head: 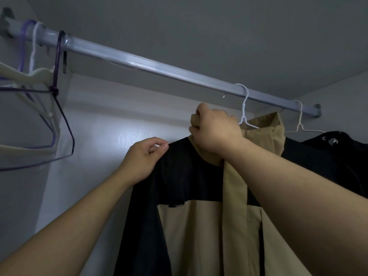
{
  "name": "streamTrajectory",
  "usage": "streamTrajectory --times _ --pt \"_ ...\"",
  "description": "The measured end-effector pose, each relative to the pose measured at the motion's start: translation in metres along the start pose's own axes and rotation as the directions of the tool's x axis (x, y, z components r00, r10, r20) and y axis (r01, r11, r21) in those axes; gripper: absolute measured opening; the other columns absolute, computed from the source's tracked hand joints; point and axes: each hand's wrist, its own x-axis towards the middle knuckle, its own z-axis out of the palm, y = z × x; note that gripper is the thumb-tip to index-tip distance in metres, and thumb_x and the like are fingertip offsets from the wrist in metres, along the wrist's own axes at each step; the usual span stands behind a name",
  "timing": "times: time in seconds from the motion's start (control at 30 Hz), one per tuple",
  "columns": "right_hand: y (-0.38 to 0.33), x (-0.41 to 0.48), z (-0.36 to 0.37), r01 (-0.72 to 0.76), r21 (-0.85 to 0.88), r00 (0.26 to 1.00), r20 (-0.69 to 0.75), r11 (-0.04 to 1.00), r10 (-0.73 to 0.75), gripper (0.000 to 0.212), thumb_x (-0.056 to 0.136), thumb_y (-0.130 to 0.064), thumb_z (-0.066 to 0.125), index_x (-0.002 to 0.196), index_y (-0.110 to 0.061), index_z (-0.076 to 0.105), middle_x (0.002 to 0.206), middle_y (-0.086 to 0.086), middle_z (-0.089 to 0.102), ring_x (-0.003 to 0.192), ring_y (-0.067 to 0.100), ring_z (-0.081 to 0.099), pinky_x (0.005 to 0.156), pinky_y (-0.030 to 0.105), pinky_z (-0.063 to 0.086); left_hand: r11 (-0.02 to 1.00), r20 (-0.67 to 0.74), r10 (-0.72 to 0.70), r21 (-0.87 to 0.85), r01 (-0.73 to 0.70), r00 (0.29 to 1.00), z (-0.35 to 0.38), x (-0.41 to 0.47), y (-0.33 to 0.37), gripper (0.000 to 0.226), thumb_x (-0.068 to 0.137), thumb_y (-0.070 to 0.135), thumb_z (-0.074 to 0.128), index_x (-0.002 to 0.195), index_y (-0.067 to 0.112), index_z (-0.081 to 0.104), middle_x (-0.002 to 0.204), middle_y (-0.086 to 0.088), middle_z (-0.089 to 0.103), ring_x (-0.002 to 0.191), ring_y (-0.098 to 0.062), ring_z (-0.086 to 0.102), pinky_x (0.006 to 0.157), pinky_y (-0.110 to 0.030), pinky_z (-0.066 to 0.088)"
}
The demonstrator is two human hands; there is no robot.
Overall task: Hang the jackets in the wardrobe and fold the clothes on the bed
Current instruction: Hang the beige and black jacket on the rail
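Fingers (161,146) pinch jacket (189,226) shoulder — left hand (143,158) | right hand (216,130) grips collar

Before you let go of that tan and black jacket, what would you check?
1. White hanger hooked over the rail: ok.
2. Right hand grips the tan and black jacket at the collar: ok.
3. Left hand pinches its shoulder: ok.
4. Shoulders seated on the hanger: cannot tell, cloth hides it.
5. Bare rail to the left for sliding: ok.
6. Black jacket alongside not snagged: cannot tell.
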Motion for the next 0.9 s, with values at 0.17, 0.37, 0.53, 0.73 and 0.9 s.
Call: streamTrajectory --times 0.17,0.37,0.53,0.73,0.9 --pt "0.01 -0.013 0.004 0.216 -0.223 0.957 -0.142 0.95 -0.251 0.054 0.087 -0.031 0.06 0.138 -0.026 0.046 0.143 0.01 0.044 0.124 0.034 0.044 0.095 0.046 0.034 0.999 -0.013 -0.022 0.033 0.022 1.0 0.011 0.004 0.005 0.021 0.104 0.029 0.055 0.094 0.023 0.073 0.087 0.007 0.074 0.083 -0.008 0.068 0.075 -0.027 0.05" --pt "-0.011 -0.009 0.011 0.55 -0.307 0.835 0.234 0.777 -0.498 0.026 0.096 -0.027 0.047 0.113 -0.03 0.067 0.113 -0.007 0.068 0.123 0.022 0.045 0.094 0.042 0.026 0.989 0.037 -0.088 -0.116 0.092 0.995 0.012 -0.01 0.006 0.01 0.098 0.02 0.066 0.106 0.019 0.073 0.096 0.003 0.077 0.091 -0.016 0.073 0.086 -0.035 0.059" --pt "-0.019 -0.01 0.013 0.367 -0.173 0.911 0.267 0.914 -0.315 0.02 0.094 -0.023 0.046 0.093 -0.024 0.065 0.09 -0.003 0.06 0.108 0.022 0.044 0.084 0.042 0.021 0.937 0.165 -0.191 -0.263 0.23 0.968 -0.01 -0.023 -0.01 0.027 0.091 0.003 0.072 0.117 0.011 0.07 0.105 -0.006 0.078 0.1 -0.026 0.074 0.084 -0.03 0.06" --pt "-0.03 -0.006 0.006 0.16 -0.096 0.91 0.399 0.982 -0.11 0.019 0.091 -0.01 0.046 0.075 -0.02 0.049 0.087 0.001 0.049 0.101 0.024 0.028 0.104 0.054 0.025 0.877 0.261 -0.275 -0.326 0.353 0.925 -0.012 -0.024 -0.02 0.025 0.1 0.024 0.061 0.117 0.009 0.072 0.118 -0.016 0.072 0.11 -0.028 0.069 0.097 -0.039 0.05" --pt "-0.029 -0.009 0.013 0.134 -0.054 0.939 0.325 0.99 -0.109 0.02 0.09 -0.012 0.051 0.101 -0.021 0.065 0.098 0.001 0.058 0.114 0.025 0.039 0.099 0.049 0.028 0.839 0.258 -0.263 -0.415 0.352 0.93 -0.009 -0.025 -0.02 0.026 0.099 0.022 0.06 0.117 0.01 0.074 0.118 -0.012 0.074 0.115 -0.03 0.068 0.103 -0.041 0.051"
